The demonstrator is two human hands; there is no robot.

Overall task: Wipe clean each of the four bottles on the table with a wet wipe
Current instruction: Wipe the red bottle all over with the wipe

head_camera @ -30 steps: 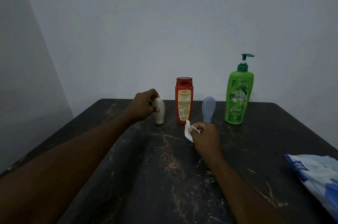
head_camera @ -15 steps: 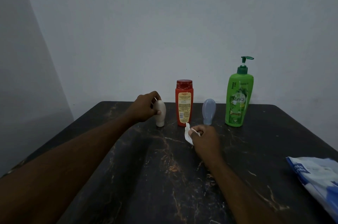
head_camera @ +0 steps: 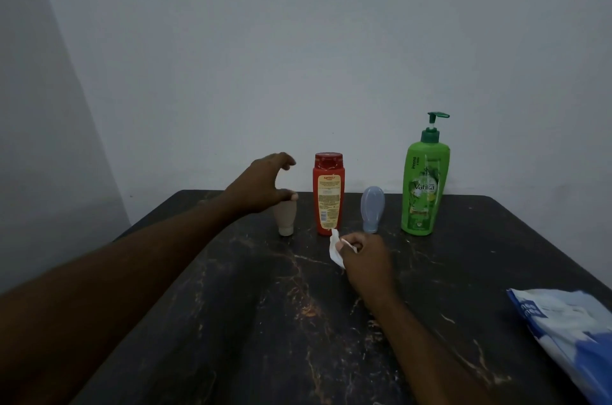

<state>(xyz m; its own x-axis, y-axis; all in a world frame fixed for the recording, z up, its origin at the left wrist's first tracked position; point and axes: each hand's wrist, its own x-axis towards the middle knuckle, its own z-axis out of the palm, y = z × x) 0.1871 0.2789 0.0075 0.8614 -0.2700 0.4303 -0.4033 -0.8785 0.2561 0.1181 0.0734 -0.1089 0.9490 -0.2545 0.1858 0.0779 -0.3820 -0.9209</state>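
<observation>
The left grip (head_camera: 265,184) hangs spread over the beige bottle (head_camera: 285,217) — fingers arched apart, thumb at or just touching its top, clasping nothing. That bottle stands upright on its cap, long axis vertical, at 6 o'clock from the palm, with the red bottle (head_camera: 328,194) just at its 3 o'clock. The right grip (head_camera: 367,259) pinches the wet wipe (head_camera: 335,250) near the red bottle's foot, at its 5 o'clock, so it is the nearer hand to that bottle and to the blue-grey bottle (head_camera: 373,209). At 1 o'clock on the desk (head_camera: 265,322) the green pump bottle (head_camera: 425,186) reads "Vatika", with "henna" up its side. The red label's heading looks like "Karthika"; the print on the wipes pack (head_camera: 569,331) is too blurred.
</observation>
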